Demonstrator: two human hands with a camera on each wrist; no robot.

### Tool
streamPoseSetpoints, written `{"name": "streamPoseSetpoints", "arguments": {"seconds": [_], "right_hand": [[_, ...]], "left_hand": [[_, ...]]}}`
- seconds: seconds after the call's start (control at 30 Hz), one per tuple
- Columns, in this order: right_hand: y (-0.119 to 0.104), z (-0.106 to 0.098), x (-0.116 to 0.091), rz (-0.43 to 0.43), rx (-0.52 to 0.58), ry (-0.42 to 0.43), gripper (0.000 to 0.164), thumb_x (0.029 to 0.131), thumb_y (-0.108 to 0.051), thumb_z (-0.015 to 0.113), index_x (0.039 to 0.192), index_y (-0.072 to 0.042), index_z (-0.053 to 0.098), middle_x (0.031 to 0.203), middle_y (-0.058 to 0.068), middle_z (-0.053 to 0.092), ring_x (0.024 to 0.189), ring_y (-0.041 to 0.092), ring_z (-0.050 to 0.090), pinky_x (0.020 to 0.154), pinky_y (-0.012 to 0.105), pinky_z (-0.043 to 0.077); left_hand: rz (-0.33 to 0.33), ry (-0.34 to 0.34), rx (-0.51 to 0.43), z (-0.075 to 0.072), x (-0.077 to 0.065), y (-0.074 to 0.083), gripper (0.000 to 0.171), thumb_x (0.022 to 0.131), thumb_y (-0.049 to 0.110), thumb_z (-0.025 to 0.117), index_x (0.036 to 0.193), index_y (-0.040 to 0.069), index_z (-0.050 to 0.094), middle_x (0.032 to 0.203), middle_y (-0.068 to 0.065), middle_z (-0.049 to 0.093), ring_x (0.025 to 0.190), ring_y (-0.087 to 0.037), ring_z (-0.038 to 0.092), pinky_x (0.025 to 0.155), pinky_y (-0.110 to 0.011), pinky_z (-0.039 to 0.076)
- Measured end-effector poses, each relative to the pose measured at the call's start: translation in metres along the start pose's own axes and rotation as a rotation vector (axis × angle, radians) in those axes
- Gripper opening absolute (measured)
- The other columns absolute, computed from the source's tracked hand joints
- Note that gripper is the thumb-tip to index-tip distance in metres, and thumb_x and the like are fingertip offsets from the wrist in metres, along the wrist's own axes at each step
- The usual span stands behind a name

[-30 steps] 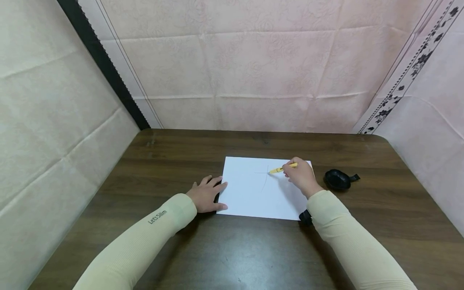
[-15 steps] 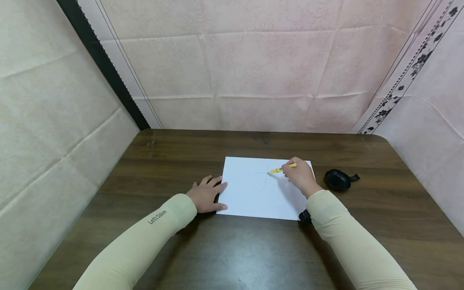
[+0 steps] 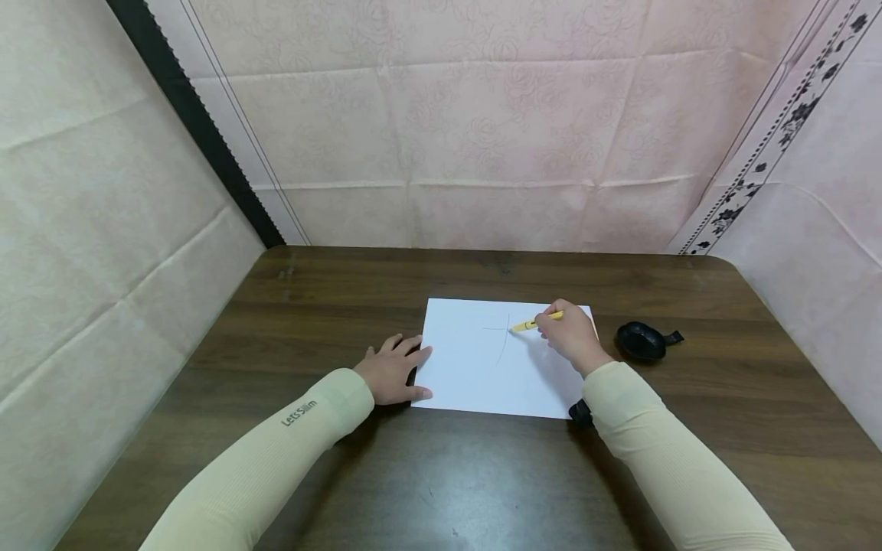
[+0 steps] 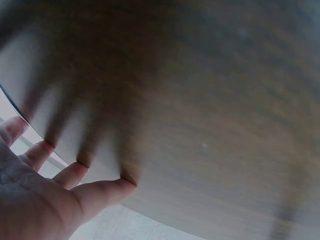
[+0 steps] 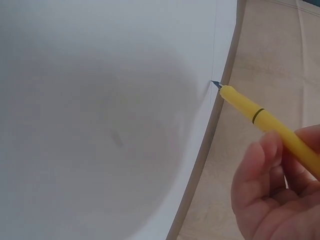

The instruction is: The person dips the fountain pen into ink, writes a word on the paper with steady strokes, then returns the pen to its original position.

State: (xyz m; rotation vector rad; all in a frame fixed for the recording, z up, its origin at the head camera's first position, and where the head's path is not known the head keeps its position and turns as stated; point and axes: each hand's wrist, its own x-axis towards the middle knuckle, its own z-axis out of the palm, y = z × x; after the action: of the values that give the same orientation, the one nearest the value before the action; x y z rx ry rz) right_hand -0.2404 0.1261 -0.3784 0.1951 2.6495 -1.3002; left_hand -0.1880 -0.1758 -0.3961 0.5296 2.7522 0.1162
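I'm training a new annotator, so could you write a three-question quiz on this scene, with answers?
1. Multiple choice: What does the right hand hold?
A) A pair of scissors
B) A yellow pen
C) A red brush

2. True or false: In the head view, the left hand is at the left edge of the white paper, its fingers spread.

3. Fill the gap: In the head view, a black object with a short tab lies on the table, to the ____ of the white paper.

Key: 1. B; 2. True; 3. right
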Motion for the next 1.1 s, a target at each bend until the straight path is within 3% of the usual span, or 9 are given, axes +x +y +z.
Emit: {"name": "streamPoseSetpoints", "arguments": {"seconds": [1.1], "right_hand": [[0.002, -0.006, -0.011, 0.002, -0.036, -0.019, 0.023, 0.097, -0.025, 0.051, 0.105, -0.004, 0.056, 0.104, 0.017, 0.062, 0.09, 0.028, 0.056, 0.073, 0.033, 0.048]], "left_hand": [[0.005, 0.009, -0.012, 0.001, 0.0, 0.001, 0.076, 0.09, 0.055, 0.059, 0.152, 0.021, 0.032, 0.159, -0.007, 0.023, 0.144, -0.039, 0.018, 0.104, -0.069, 0.026]]}}
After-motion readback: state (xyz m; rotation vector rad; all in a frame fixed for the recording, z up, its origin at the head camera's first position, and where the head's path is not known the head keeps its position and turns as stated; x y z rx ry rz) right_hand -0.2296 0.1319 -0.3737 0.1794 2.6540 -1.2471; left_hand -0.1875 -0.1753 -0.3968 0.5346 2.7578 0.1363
